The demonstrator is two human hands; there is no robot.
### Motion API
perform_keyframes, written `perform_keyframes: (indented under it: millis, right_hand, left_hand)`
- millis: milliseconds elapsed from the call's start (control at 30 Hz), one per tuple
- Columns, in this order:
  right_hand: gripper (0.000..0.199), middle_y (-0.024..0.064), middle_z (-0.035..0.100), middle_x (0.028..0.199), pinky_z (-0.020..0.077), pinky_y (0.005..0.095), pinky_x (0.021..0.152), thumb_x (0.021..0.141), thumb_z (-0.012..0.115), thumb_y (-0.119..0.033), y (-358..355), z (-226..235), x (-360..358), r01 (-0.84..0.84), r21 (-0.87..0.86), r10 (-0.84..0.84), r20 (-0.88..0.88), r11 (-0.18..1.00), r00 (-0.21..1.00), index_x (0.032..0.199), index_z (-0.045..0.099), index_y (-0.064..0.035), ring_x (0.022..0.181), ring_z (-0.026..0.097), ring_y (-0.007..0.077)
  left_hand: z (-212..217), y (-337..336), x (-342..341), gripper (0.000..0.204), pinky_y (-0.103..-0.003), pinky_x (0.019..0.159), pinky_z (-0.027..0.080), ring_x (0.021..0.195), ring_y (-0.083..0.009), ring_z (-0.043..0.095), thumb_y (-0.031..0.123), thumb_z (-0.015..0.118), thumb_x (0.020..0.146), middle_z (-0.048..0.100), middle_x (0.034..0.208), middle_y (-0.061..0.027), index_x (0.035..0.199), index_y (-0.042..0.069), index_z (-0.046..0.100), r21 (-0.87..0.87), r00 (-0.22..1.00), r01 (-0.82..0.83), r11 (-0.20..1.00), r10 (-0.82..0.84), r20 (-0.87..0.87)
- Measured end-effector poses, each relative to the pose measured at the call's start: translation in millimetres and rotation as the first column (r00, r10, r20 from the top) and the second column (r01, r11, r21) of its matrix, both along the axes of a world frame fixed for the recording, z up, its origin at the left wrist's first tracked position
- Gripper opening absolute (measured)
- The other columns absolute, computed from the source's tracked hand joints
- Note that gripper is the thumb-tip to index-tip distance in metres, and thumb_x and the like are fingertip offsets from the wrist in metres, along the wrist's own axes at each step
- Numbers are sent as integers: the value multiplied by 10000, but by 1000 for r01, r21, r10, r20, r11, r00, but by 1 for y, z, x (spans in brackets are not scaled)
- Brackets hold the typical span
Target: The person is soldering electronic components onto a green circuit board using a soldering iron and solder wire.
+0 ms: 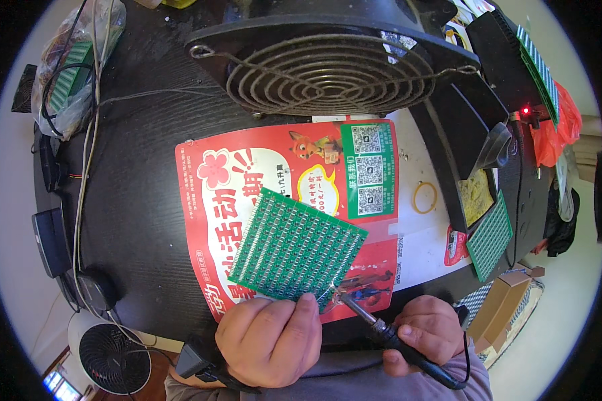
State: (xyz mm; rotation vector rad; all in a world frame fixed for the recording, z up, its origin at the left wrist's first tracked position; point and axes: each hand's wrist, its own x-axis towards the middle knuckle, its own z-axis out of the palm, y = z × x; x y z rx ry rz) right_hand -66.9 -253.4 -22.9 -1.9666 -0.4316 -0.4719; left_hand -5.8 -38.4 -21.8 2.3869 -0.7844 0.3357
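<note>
A green circuit board panel [294, 247] with rows of small parts lies tilted over a red printed flyer [201, 174]. My left hand [271, 341] is closed at the board's near edge, its fingertips against that edge. A thin, shiny solder wire [326, 291] shows between those fingertips and the iron's tip. My right hand [429, 334] is wrapped round the dark handle of a soldering iron [361, 311]. The iron's metal tip meets the board's near right corner. My left palm side is hidden.
A large black fan with a wire guard [331, 80] stands at the back. To the right are a black holder with a yellow sponge [476, 194], another green board [491, 237] and a cardboard box [502, 301]. Cables [87, 167] run down the left, beside a bagged bundle [70, 80].
</note>
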Motion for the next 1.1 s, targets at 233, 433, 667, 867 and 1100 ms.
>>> perform_keyframes:
  millis: [233, 433, 667, 867, 1100]
  right_hand:
    - [297, 86, 575, 666, 482, 298, 463, 687, 777, -122, -7, -1, -1, -61, -4, 61, -46, 998, 997, 877, 605, 29, 527, 568, 213]
    - [376, 101, 514, 719, 402, 298, 457, 821, 686, -250, -7, -9, -8, 21, 151, -15, -39, 988, 999, 1022, 508, 14, 543, 490, 182]
    - [396, 131, 535, 849, 389, 341, 602, 877, 643, -287, -16, 6, 17, 505, 195, -532, 125, 841, 837, 1140, 519, -18, 689, 487, 202]
    - [379, 188, 565, 996, 463, 374, 739, 908, 628, -218, -35, 27, 51, 607, -483, -513, 326, 632, 794, 1210, 507, -22, 832, 575, 290]
    - [501, 144, 572, 1011, 467, 267, 671, 909, 633, -398, -13, 12, 13, 560, 122, -573, 139, 819, 808, 1189, 520, 1, 829, 562, 178]
  left_hand:
    - [-1, 3, 0, 156, -261, 505, 467, 547, -167, 534, 55, 696, 645, 570, 669, -35, 794, 10, 694, -10, 1000, 0, 1000, 0, 0]
    - [29, 24, -1, 278, -299, 475, 392, 505, -196, 485, -16, 740, 619, 508, 632, -42, 891, 0, 686, -54, 985, 134, 990, -139, -105]
    - [17, 40, -26, 267, -335, 507, 387, 525, -212, 460, -7, 670, 690, 501, 679, -49, 955, 5, 652, -112, 984, 73, 991, -90, -154]
    - [3, 56, -27, 348, -286, 476, 369, 550, -166, 422, 44, 679, 669, 453, 723, -16, 1017, 34, 686, -83, 995, 90, 992, -85, 56]
    - [3, 50, -28, 325, -248, 439, 306, 527, -127, 356, 59, 677, 685, 370, 637, 39, 1008, 51, 708, 11, 987, 76, 997, -76, 142]
